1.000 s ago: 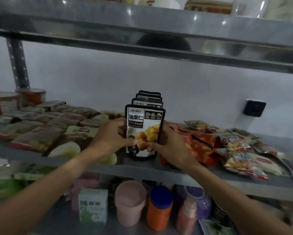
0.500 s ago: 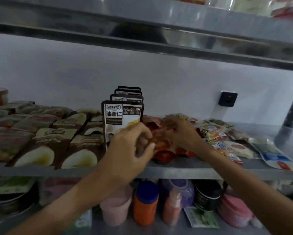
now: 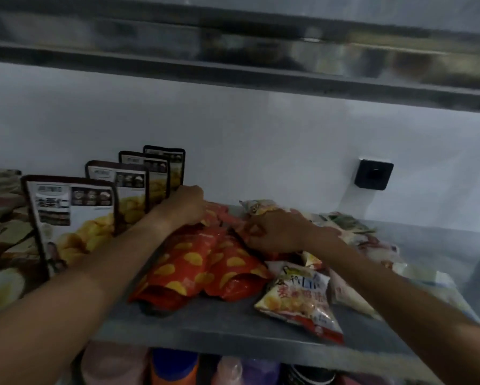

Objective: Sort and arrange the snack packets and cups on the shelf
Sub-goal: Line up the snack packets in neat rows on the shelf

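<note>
From the head camera, I see both hands reaching into the heap of red chip packets [image 3: 205, 262] printed with yellow crisps, lying flat and overlapping in the middle of the metal shelf [image 3: 233, 326]. My left hand [image 3: 184, 205] sits at the far end of the red heap with the fingers curled down into the foil; it looks to be gripping a packet edge, though the fingertips are hidden. My right hand [image 3: 275, 232] is on the right side of the same heap, fingers bent and pinching what I take to be a red packet's top seam; blur keeps me from being sure.

Just left of my left forearm, four dark-framed chestnut pouches [image 3: 75, 218] stand upright in a row running back towards the wall. To the right lie loose white crisp bags [image 3: 300, 298], one near the shelf's front edge, and paler packets [image 3: 352, 232] behind my right wrist.

I judge the step in hand to be gathering the red packets into one stack. To do it well, I would lift by the seams instead of crushing the bellies, draw the packets together so their edges line up, and keep my left elbow clear of the standing pouches, since a nudge could topple the row. The foil looks slippery, so a firm pinch with both hands seems wise. No cups are clearly visible on this shelf.
</note>
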